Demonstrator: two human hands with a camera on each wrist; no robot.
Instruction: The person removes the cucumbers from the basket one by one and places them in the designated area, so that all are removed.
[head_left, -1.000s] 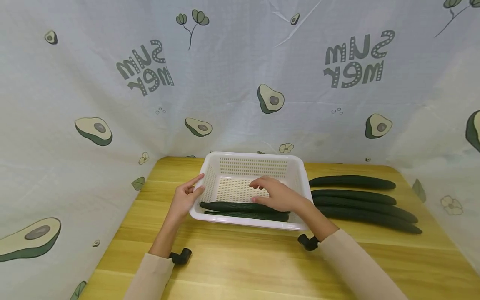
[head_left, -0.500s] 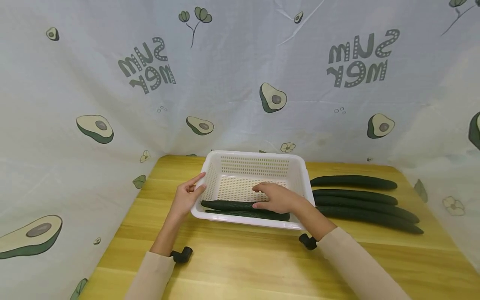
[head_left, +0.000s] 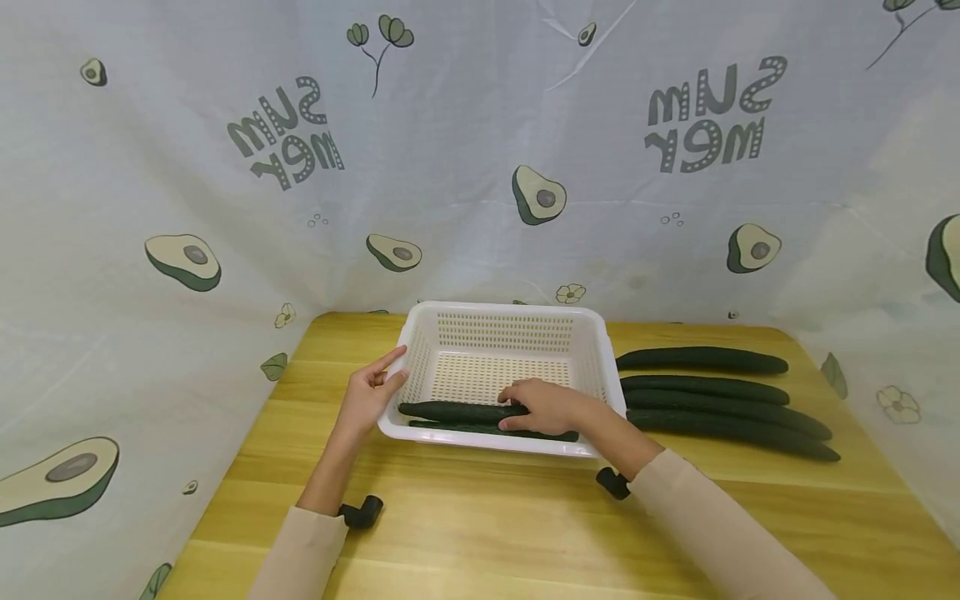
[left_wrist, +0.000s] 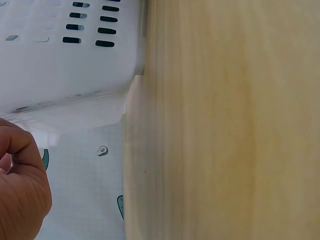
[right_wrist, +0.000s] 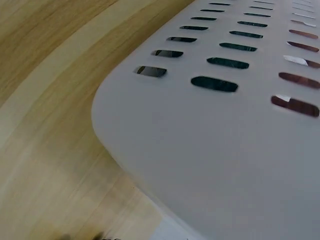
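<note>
A white slotted plastic basket [head_left: 517,310] stands on the table. My left hand [head_left: 367,402] grips its left rim, thumb and index finger at the edge; in the left wrist view that hand [left_wrist: 22,185] shows bent fingers beside the basket wall [left_wrist: 60,65]. Two dark green cucumbers lie side by side along the basket's near side. Around the rear cucumber [head_left: 446,411] my right hand [head_left: 551,407] has its fingers on the far side and its thumb on the near side. The front cucumber [head_left: 457,427] is partly hidden beneath it. The right wrist view shows the basket's outer wall [right_wrist: 200,135].
To the basket's right lie several more cucumbers [head_left: 705,360], roughly parallel, their left ends close to the basket. The wooden table [head_left: 465,517] ends at a white curtain [head_left: 465,167] printed with avocados. A black wrist-worn piece [head_left: 362,512] sits at the left sleeve.
My right hand has come down and nearer inside the basket, from hovering over the rear cucumber to having fingers and thumb around it. The left hand stays at the rim.
</note>
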